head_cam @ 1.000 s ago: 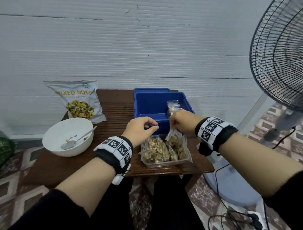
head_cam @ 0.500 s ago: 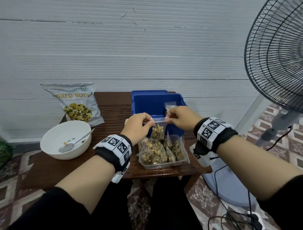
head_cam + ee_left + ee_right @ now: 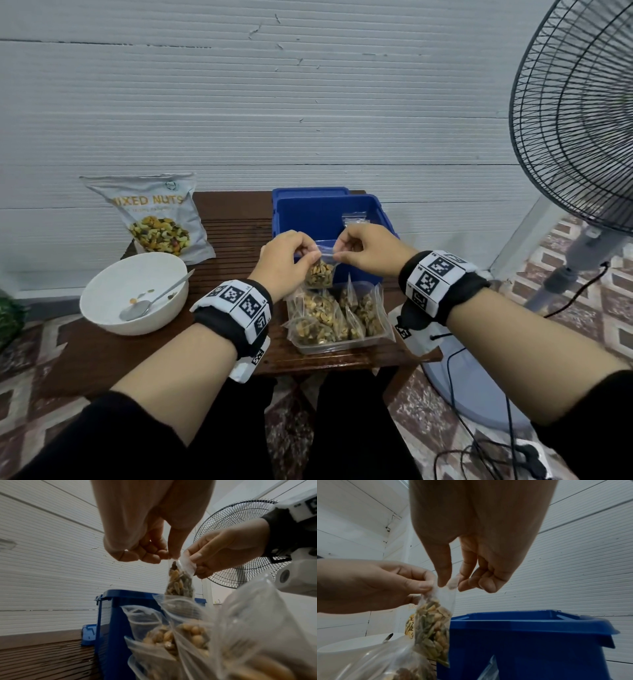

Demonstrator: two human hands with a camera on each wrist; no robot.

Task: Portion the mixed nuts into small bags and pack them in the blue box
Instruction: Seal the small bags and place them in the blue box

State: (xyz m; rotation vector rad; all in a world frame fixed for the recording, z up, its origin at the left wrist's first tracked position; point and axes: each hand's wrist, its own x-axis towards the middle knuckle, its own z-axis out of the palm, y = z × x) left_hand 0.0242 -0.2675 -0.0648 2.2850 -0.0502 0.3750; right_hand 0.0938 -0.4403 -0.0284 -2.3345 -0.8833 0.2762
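Observation:
A small clear bag of nuts (image 3: 320, 272) hangs in the air in front of the blue box (image 3: 308, 219). My left hand (image 3: 291, 255) pinches its top left corner and my right hand (image 3: 356, 246) pinches its top right corner. The left wrist view shows the same bag (image 3: 179, 582) between the left hand (image 3: 150, 553) and the right hand (image 3: 205, 559). In the right wrist view the bag (image 3: 433, 626) hangs beside the box (image 3: 530, 635). Several filled bags (image 3: 329, 315) stand in a clear tray (image 3: 342, 346) below. One small bag (image 3: 354, 216) leans inside the box.
A white bowl (image 3: 113, 301) with a spoon (image 3: 154, 301) sits at the left of the wooden table (image 3: 233, 222). The mixed nuts pouch (image 3: 154, 216) leans on the wall behind it. A standing fan (image 3: 579, 137) and cables (image 3: 479, 428) are at the right.
The right hand lifted a filled bag out of the tray. The left hand came over and took its other top corner. Both hands now hold it a little higher.

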